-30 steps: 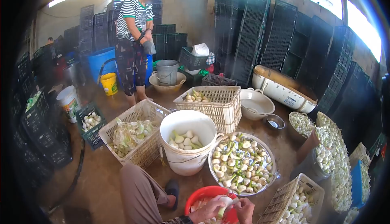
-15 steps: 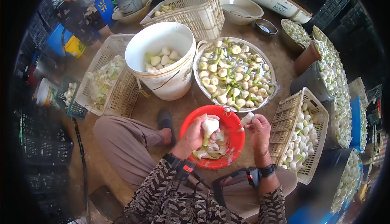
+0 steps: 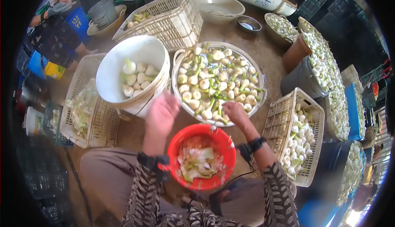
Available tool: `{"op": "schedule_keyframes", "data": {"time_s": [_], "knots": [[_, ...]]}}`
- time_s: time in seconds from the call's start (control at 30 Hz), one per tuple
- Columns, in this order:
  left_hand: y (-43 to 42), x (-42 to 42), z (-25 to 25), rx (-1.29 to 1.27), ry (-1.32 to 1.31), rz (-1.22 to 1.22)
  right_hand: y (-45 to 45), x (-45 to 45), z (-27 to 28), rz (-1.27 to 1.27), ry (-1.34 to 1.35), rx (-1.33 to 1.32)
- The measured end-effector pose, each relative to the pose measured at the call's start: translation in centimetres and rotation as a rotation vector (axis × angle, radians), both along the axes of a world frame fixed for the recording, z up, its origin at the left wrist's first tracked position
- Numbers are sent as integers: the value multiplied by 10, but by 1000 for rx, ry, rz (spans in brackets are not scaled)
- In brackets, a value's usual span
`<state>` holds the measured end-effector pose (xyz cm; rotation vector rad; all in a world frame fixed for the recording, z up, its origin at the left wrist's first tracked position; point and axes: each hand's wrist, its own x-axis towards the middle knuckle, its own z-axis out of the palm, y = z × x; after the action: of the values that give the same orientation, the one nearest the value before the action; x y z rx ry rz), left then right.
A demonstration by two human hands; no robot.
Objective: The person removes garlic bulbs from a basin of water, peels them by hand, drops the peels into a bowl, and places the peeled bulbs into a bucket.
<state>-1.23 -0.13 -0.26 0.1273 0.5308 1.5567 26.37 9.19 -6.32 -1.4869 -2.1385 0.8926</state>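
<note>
My left hand (image 3: 163, 111) is smeared by motion beside the white bucket (image 3: 142, 105), so its fingers do not show clearly. Inside the bucket are several pale garlic bulbs (image 3: 142, 78); one bulb with a green stem (image 3: 129, 67) appears above the others. My right hand (image 3: 235, 112) is at the near edge of the metal basin (image 3: 263, 97), fingers curled down on a garlic bulb (image 3: 219, 105) among many bulbs with green stems; the fingertips are partly hidden. Between my forearms stands a red basin (image 3: 175, 144) with peeled garlic skins (image 3: 199, 161) in it.
To the right is a cream crate (image 3: 273, 128) of white garlic bulbs, with full tubs behind it. A crate (image 3: 88, 142) holding skins is on the left. Further back are another crate (image 3: 181, 25) and a wide pale basin (image 3: 218, 9). A co-worker (image 3: 51, 35) is at upper left.
My left hand has left the red basin for the bucket's side and no longer shows the garlic bulb it held. My right hand has moved forward to the metal basin. The view has shifted.
</note>
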Motion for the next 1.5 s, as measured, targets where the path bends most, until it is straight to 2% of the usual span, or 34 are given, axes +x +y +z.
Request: {"op": "schedule_keyframes", "data": {"time_s": [0.03, 0.07, 0.1, 0.13, 0.2, 0.27, 0.37, 0.43, 0.47, 0.53, 0.6, 0.63, 0.67, 0.73, 0.8, 0.87, 0.9, 0.93, 1.0, 1.03, 1.13, 1.17, 1.2, 1.27, 1.3, 1.43, 1.5], "knots": [[-3, 12, -14, -63, 90, -53, 32, -2, -9, 31, -126, 196], [-4, 25, -25, -123, 184, -105, 65, -6, -5, 60, -103, 173], [-6, 40, -27, -178, 278, -102, 100, -12, -23, -30, -76, 159], [-7, 53, -29, -236, 373, -94, 131, -20, -31, -50, -97, 261], [-4, 59, -51, -297, 471, -141, 197, -39, -35, -72, -172, 212], [2, 63, -60, -327, 546, -159, 243, -59, -44, -133, -59, 505], [16, 57, -65, -330, 636, -215, 287, -76, -64, -179, -65, 410], [22, 55, -79, -375, 634, -212, 289, -90, -98, 35, -310, 217], [26, 54, -82, -365, 636, -194, 282, -93, -111, 43, -317, 210], [33, 57, -82, -337, 640, -183, 259, -89, -127, 119, -376, 401], [33, 60, -75, -329, 627, -216, 254, -80, -120, 197, -341, 370], [31, 59, -71, -324, 618, -202, 251, -76, -112, 149, -216, 342], [33, 59, -69, -277, 658, -215, 245, -74, -92, 103, -99, 321], [34, 65, -69, -217, 677, -224, 213, -61, -52, 140, -99, 316], [38, 73, -71, -83, 642, -113, 164, -46, -13, 98, 110, 5], [35, 92, -56, -42, 680, -73, 91, -34, 22, 115, 306, -113], [34, 101, -45, -46, 616, -109, 53, -33, 42, 89, 292, -84], [29, 107, -35, -51, 554, -148, 27, -29, 34, 123, 426, -24], [12, 116, -28, -14, 520, -186, -22, -20, 44, 161, 153, 63], [2, 122, -28, 26, 499, -210, -47, -22, 68, 37, 274, -80], [-31, 138, -21, 78, 462, -115, -89, -9, 91, 13, 274, -116], [-44, 140, -14, 128, 427, -63, -102, -7, 93, 31, 304, 71], [-53, 139, -7, 132, 431, -69, -113, -4, 98, 25, 308, 75], [-67, 135, 7, 24, 591, -160, -132, 4, 112, 31, 103, 312], [-73, 137, 9, 67, 643, -191, -137, 8, 112, 23, 158, 358], [-95, 143, 13, 66, 582, -187, -163, 12, 128, 70, 302, 273], [-104, 146, 12, 53, 618, -149, -178, 11, 139, 78, 193, 245]]}}
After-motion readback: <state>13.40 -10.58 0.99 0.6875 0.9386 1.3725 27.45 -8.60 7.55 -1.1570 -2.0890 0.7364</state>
